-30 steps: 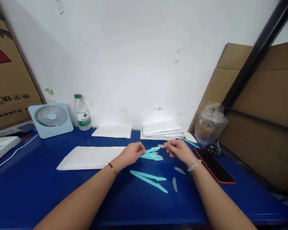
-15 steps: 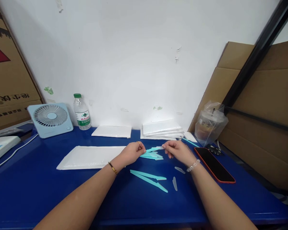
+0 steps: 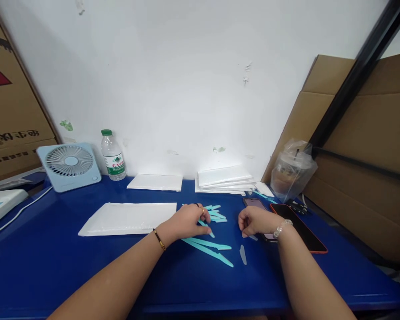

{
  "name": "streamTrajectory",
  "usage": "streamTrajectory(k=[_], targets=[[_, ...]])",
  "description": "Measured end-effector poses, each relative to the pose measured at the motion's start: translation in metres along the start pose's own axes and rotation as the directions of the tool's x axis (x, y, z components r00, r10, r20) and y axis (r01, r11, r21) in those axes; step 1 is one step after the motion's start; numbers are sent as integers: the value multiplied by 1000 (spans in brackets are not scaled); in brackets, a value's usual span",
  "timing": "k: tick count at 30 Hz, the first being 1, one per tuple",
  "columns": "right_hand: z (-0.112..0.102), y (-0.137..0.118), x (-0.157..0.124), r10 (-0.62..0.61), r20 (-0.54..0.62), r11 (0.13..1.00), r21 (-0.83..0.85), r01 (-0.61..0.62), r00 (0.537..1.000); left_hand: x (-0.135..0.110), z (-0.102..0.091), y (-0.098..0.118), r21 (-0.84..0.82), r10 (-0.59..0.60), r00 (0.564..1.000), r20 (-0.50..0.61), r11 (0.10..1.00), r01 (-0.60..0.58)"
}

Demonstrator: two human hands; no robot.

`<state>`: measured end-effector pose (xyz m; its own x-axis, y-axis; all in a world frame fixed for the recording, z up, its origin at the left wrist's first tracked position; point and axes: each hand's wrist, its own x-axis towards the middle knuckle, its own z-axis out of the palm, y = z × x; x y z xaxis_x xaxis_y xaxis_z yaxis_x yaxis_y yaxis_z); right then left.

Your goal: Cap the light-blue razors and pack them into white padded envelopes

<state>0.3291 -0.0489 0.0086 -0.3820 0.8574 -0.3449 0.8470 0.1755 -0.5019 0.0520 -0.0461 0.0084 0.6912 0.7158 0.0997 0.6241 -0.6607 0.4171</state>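
Observation:
My left hand (image 3: 186, 221) is closed on a teal plastic razor (image 3: 209, 231), whose tip points right and down toward the table. Just below it two more teal razors (image 3: 207, 248) lie side by side on the blue table (image 3: 53, 262). A small pile of the same razors (image 3: 217, 214) lies behind my left hand. My right hand (image 3: 255, 221) rests on the table with its fingers curled, the tips pinched at a small clear cap (image 3: 252, 238). A second clear cap (image 3: 242, 254) lies loose in front of it.
A white padded envelope (image 3: 126, 218) lies left of my hands, with more envelopes (image 3: 225, 180) stacked at the wall. Two phones (image 3: 300, 231) lie at the right, by a bagged plastic cup (image 3: 293, 173). A fan (image 3: 69, 165) and a water bottle (image 3: 113, 155) stand back left.
Both hands have come down from above the pile toward me. My left hand brought one razor along. My right hand let go of its tip and dropped onto a cap on the table.

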Motion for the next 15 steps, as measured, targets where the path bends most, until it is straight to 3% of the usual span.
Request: streamTrajectory(k=[3,6,10,15], targets=[[4,-3,3,-7,14,999,34,6,1000,-2,2,8,-9,48,989,139,999,-47],[4,-6,2,-7,-33,997,70,9,999,-1,6,7,84,32,996,86,996,-39],[-4,-2,-4,-37,-164,999,-16,35,986,0,6,2,132,59,998,-2,990,-58],[-1,9,-5,39,-17,998,-44,-40,999,-1,4,3,149,121,990,67,980,-130]])
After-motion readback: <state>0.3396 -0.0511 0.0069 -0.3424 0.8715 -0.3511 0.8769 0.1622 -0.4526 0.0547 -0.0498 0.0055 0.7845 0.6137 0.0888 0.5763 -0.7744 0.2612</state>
